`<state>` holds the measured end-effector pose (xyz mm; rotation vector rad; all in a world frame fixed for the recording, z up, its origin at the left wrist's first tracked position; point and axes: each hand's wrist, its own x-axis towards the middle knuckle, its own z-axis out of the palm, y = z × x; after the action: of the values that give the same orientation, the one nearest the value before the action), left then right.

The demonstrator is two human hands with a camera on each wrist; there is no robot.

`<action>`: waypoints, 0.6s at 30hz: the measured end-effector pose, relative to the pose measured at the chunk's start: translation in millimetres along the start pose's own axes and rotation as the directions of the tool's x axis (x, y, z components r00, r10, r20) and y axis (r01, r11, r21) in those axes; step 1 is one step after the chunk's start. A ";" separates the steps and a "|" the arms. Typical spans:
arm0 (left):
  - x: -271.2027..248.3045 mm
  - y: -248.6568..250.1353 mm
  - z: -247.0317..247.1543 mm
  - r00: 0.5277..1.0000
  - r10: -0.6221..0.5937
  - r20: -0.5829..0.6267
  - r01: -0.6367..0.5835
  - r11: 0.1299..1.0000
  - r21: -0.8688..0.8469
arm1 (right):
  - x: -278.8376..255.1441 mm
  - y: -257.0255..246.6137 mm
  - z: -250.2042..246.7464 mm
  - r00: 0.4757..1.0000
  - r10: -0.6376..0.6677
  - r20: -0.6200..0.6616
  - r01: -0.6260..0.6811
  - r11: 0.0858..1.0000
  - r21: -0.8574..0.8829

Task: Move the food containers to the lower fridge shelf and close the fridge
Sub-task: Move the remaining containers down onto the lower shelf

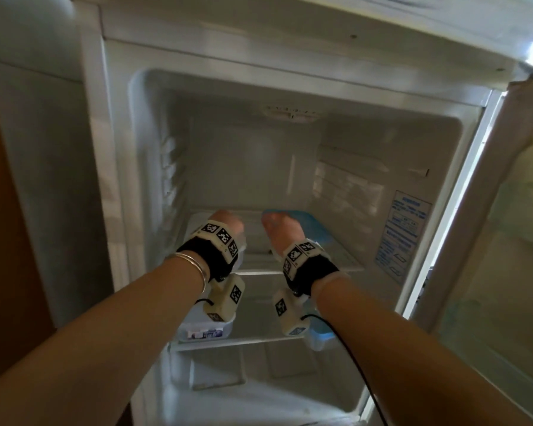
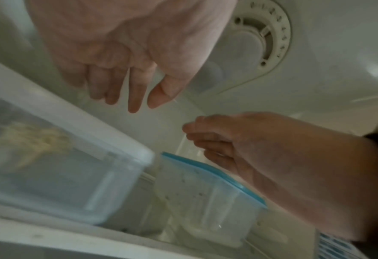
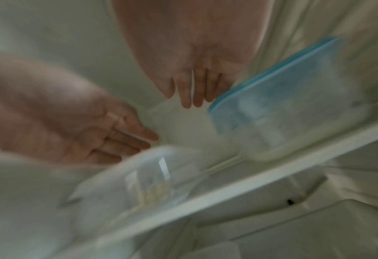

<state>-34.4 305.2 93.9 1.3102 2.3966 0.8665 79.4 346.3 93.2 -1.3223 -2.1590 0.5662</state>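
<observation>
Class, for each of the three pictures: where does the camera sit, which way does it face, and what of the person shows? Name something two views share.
Head: on the head, looking down into the open fridge; both forearms and hands show.
Left wrist: under the left hand, looking into the fridge; the right hand shows too.
Right wrist: under the right hand, blurred; the left hand shows too.
Shared: all three views show the blue-lidded container.

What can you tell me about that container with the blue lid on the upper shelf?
The blue-lidded container is a clear, cloudy plastic tub with a flat turquoise lid, shut. It sits upright on the upper shelf, right of the white-lidded container. Pale contents show dimly inside. The right hand hovers just above its lid; contact cannot be told.
</observation>
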 end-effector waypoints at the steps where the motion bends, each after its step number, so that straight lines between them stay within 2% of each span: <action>1: -0.6 -6.1 -4.8 1.000 -0.016 -0.009 0.016 1.000 0.021 | -2.3 -3.5 8.2 0.997 -0.074 -0.004 0.074 0.997 0.008; 4: -9.0 -18.4 -14.5 0.996 -0.090 -0.022 0.092 0.991 0.093 | -7.8 -12.2 28.9 0.983 -0.162 0.088 0.165 0.986 -0.019; 8: -23.2 -29.1 -20.7 0.993 -0.118 -0.029 0.121 0.979 0.166 | -6.2 -21.8 46.4 0.971 -0.037 0.238 0.053 0.997 -0.060; 13: -32.8 -38.1 -22.0 0.992 -0.123 -0.002 0.117 0.941 0.317 | -7.0 -15.8 54.6 0.951 0.090 0.296 -0.097 0.995 0.009; 16: -40.6 -36.8 -19.9 0.994 -0.100 -0.052 0.111 0.944 0.312 | -10.1 -14.3 56.7 0.942 0.118 0.315 -0.161 0.981 0.112; 18: -41.9 -37.0 -19.2 0.984 -0.158 -0.076 0.172 0.956 0.238 | -13.8 -16.0 55.5 0.944 0.131 0.303 -0.189 0.967 0.170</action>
<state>-45.6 248.0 84.2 1.1559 2.6809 0.5843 38.3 323.1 57.2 -1.3829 -2.1613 1.0714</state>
